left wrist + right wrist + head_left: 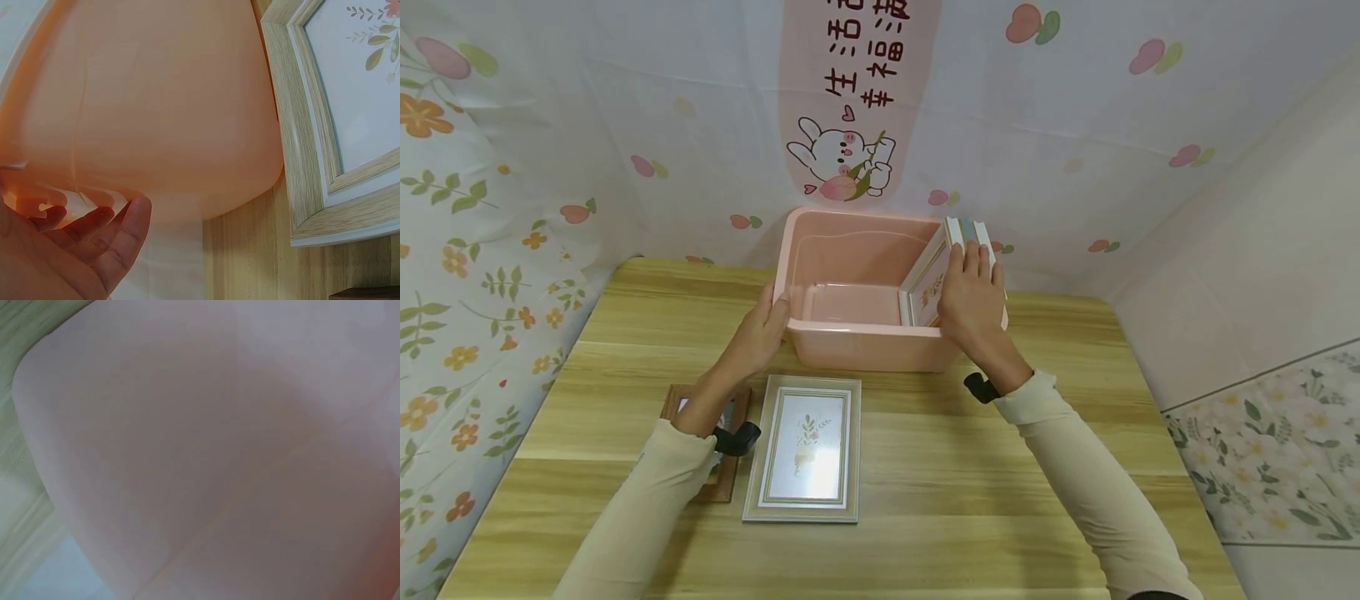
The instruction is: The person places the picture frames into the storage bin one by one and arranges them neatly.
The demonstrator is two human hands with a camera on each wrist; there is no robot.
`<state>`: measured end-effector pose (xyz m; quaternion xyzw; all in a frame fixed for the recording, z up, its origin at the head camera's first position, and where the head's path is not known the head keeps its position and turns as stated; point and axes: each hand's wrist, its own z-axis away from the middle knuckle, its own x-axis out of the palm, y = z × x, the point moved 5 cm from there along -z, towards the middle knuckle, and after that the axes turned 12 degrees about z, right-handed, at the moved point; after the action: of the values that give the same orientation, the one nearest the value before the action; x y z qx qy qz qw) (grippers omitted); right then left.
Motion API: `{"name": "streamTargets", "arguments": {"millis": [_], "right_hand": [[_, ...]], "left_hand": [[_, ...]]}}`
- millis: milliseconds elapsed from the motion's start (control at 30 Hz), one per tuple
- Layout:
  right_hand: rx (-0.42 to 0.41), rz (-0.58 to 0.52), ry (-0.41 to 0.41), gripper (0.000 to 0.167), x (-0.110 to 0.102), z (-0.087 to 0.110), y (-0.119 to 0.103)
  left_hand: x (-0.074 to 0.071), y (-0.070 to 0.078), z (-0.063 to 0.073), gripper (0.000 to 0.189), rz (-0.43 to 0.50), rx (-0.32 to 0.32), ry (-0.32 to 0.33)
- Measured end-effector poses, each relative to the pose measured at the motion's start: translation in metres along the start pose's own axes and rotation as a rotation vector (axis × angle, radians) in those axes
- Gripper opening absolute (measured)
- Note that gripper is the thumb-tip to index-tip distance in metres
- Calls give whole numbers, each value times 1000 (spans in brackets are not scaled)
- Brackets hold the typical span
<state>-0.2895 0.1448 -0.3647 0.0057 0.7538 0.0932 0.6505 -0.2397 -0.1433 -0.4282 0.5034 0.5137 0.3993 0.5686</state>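
Patterned cloth (700,125) is backing the tabletop (940,500); frames (927,292) are apparently being stood at the right end of a pink bin (865,352).
Left grip (758,333) is pinching its rim (783,262); right grip (972,302) is resting slightly spread across them, probably needing a careful release next.

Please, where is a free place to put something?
On the table between the pale frame and the right sleeve; also the left floor of the pink bin. Crowded: beneath the left arm, where the brown frame lies, and the bin's right end, with white frames under the right hand.
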Motion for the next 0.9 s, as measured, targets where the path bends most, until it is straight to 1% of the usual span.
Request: {"name": "streamTargets", "arguments": {"millis": [167, 267, 400, 567, 700, 800, 900], "right_hand": [[-7, 10, 27, 53, 0, 1, 0], [-7, 2, 66, 51, -1, 2, 2], [-13, -23, 109, 52, -4, 3, 5], [-33, -84, 105, 56, -7, 6, 10], [-43, -138, 101, 57, -10, 8, 14], [-41, -166, 114, 57, -12, 9, 17], [-39, -182, 136, 56, -15, 11, 20]], "left_hand": [[-1, -1, 1, 55, -7, -5, 5], [-1, -2, 1, 55, -10, -12, 3], [-1, -3, 0, 55, -12, -11, 4], [-1, -2, 0, 54, -11, -13, 11], [1, -4, 0, 57, 4, -33, -4], [1, -5, 0, 58, 12, -42, -19], [1, -4, 1, 57, 14, -38, -18]]}}
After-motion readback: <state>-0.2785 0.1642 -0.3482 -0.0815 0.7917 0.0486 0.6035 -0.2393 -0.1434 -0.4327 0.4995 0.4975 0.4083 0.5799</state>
